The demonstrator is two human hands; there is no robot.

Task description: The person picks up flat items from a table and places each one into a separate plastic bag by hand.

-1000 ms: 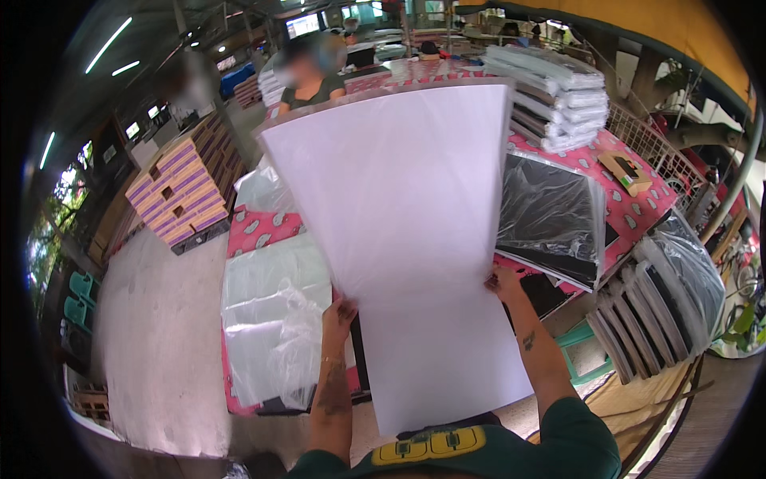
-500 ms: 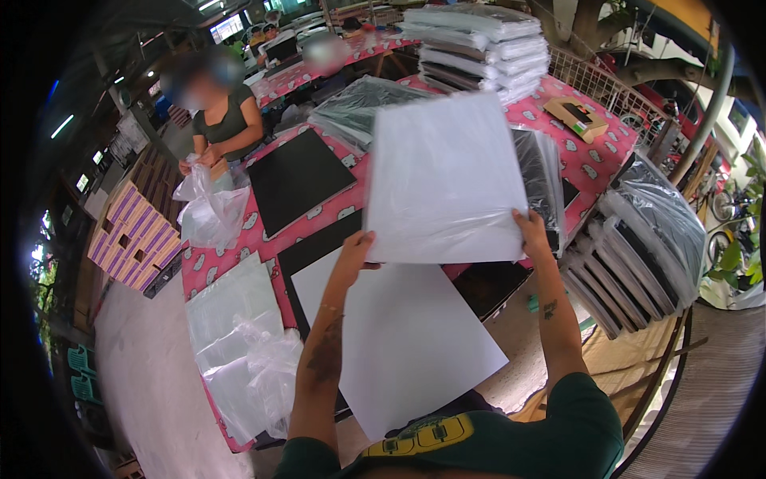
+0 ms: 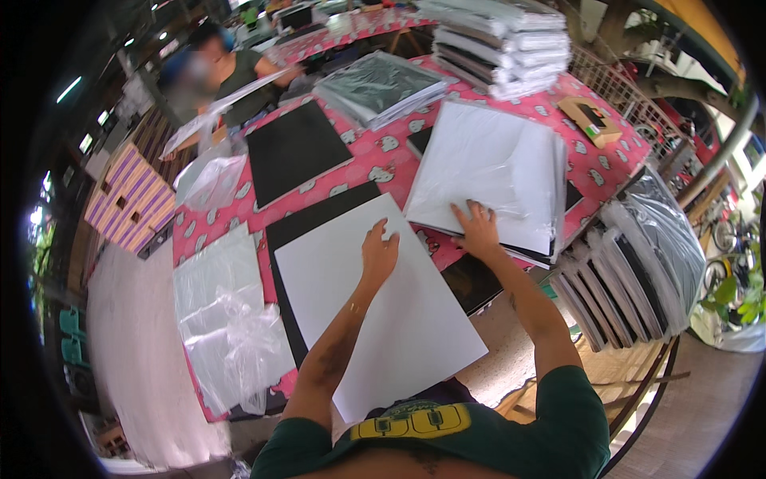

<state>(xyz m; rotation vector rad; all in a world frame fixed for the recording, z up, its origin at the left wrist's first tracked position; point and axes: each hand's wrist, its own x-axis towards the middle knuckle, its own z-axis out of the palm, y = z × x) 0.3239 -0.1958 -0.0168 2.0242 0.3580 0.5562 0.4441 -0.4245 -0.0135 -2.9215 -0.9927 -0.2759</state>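
plastic-wrapped white sheet (image 3: 483,156) lies under the right grip (image 3: 480,232)

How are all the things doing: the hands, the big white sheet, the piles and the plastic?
White sheet: flat, uncovered
Left hand: open, over the sheet
White pack: plastic-covered, lying down
Right hand: open, resting on the pack
Black board: lying flat
Tall pile: stacked, plastic-wrapped
Crumpled plastic: wrinkled
Cartons: stacked

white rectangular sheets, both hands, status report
Right hand, fingers spread, on plastic-wrapped white sheet. Left hand empty, over plain white sheet, contact unclear. Crumpled clear plastic lies to the left.
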